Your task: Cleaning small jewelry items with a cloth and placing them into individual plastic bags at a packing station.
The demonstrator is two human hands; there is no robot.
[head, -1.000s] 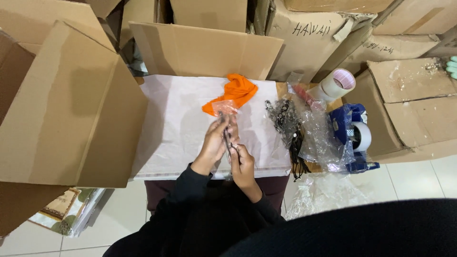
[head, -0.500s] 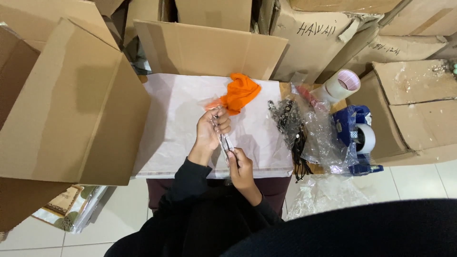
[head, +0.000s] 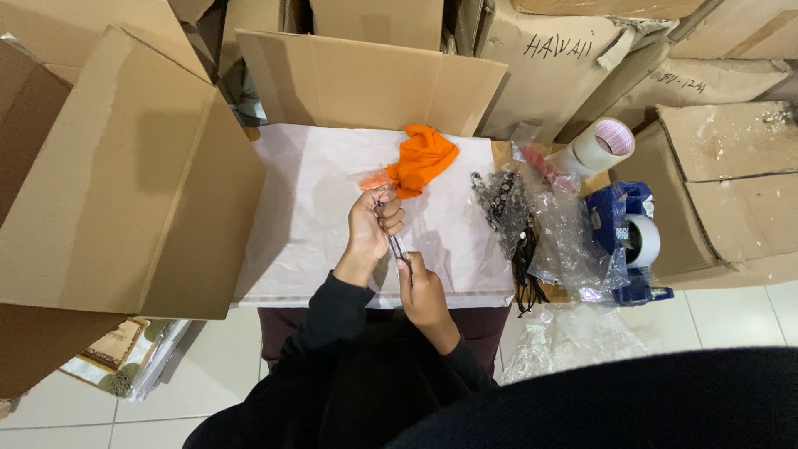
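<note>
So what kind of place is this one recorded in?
Probably a small packing or stockroom area. Stacked cardboard boxes crowd a white-covered table, with a blue tape dispenser, a tape roll and clear plastic bags beside it. Both hands hold a thin dark cord.

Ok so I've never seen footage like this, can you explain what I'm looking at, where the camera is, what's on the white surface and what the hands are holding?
There is no machine here: a person works with two bare hands. The one picture comes from a camera worn on their head, looking straight down. The left hand and the right hand pinch the two ends of a thin dark cord stretched between them. They work over a white table ringed by cardboard boxes. On the table lie an orange cloth, a pile of dark cords and crumpled clear plastic bags. To the right are a blue tape dispenser and a roll of tape.
</note>
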